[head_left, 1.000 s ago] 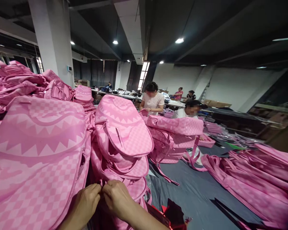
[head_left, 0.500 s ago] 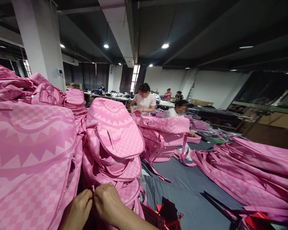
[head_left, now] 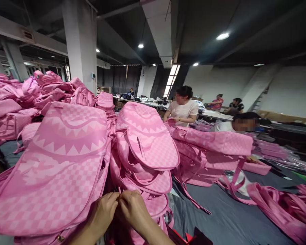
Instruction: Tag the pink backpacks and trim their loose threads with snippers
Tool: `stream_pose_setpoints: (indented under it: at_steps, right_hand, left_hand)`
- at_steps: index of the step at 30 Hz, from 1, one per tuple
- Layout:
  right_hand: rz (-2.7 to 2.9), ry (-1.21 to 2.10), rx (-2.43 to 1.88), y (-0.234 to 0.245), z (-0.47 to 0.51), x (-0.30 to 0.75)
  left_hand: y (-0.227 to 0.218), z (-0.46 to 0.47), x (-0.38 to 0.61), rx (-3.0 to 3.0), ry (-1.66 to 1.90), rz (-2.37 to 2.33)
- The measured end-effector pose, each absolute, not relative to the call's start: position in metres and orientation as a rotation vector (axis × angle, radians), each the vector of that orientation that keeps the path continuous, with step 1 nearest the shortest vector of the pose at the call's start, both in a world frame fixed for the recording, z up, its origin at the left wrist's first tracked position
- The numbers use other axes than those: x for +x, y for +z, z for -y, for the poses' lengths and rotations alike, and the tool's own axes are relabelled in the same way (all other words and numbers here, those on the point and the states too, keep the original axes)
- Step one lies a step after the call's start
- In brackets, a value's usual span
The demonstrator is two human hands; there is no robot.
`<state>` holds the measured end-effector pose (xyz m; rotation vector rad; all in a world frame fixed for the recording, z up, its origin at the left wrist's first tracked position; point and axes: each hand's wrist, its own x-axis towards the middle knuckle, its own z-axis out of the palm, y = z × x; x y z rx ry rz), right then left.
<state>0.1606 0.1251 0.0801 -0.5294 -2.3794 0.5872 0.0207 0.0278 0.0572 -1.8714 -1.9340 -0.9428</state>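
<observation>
Both of my hands are close together, fingers curled in, at the left side of a stack of pink backpacks (head_left: 148, 139). My left hand (head_left: 104, 207) is closed in a pinch, its fingertips meeting those of my right hand (head_left: 132, 206), which is closed as well. A small pink tip shows just above the knuckles; the rest of what they grip is hidden behind the fingers. The top backpack in this stack hangs over with a slit pocket on its front. Left of my hands lies a large backpack (head_left: 63, 163) with checks and a zigzag teeth print.
More pink backpacks (head_left: 51, 88) are heaped at the back left. A backpack pile (head_left: 214, 153) with dangling straps stands on the dark table (head_left: 191, 204). A co-worker in white (head_left: 183, 107) stands behind it, another person (head_left: 244, 122) bends at the right. Red and black items lie near the front edge.
My view has swung left, so the backpacks and people appear farther right and more of the left heap shows. My hands stay closed together by the same stack.
</observation>
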Motion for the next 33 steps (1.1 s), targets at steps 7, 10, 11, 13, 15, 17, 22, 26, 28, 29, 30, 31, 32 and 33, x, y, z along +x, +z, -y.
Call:
stream_pose_setpoints:
  at_steps: [7,10,11,13,15,17,22,26,28,29,30,31,32,33]
  right_hand:
    - [2.217,0.788,-0.483,0.079,-0.115,0.159]
    - [2.144,0.866,-0.476,0.080,-0.115,0.159]
    - [2.122,0.906,-0.464,0.081,-0.116,0.159]
    - [2.090,0.973,-0.442,0.082,-0.116,0.160]
    - [2.063,1.011,-0.442,0.083,-0.115,0.160]
    - [2.024,1.028,-0.455,0.084,-0.114,0.160]
    - [1.972,1.044,-0.429,0.084,-0.114,0.157]
    - [1.933,1.061,-0.426,0.085,-0.115,0.155]
    - [1.942,1.067,-0.427,0.087,-0.115,0.155]
    - [1.951,1.061,-0.433,0.089,-0.114,0.156]
    - [1.955,1.056,-0.442,0.090,-0.114,0.156]
    - [1.953,1.053,-0.451,0.091,-0.113,0.156]
    - [1.945,1.058,-0.459,0.092,-0.112,0.156]
    - [1.933,1.069,-0.469,0.092,-0.112,0.155]
  left_hand:
    - [0.060,-0.024,0.014,-1.870,-1.144,1.945]
    - [0.064,-0.026,0.015,-1.920,-1.203,1.866]
    - [0.065,-0.026,0.015,-1.957,-1.217,1.833]
    - [0.067,-0.026,0.017,-1.971,-1.227,1.812]
    - [0.068,-0.025,0.018,-1.922,-1.226,1.848]
    - [0.071,-0.024,0.018,-1.915,-1.243,1.866]
    - [0.074,-0.025,0.017,-1.978,-1.193,1.777]
    - [0.065,-0.028,0.010,-1.976,-1.214,1.762]
    - [0.058,-0.030,0.005,-2.039,-1.225,1.712]
    - [0.055,-0.032,0.003,-2.046,-1.220,1.698]
    - [0.053,-0.033,0.001,-2.028,-1.212,1.697]
    - [0.053,-0.034,0.000,-2.001,-1.204,1.710]
    - [0.053,-0.035,0.000,-1.974,-1.208,1.728]
    - [0.055,-0.035,0.001,-1.967,-1.216,1.730]
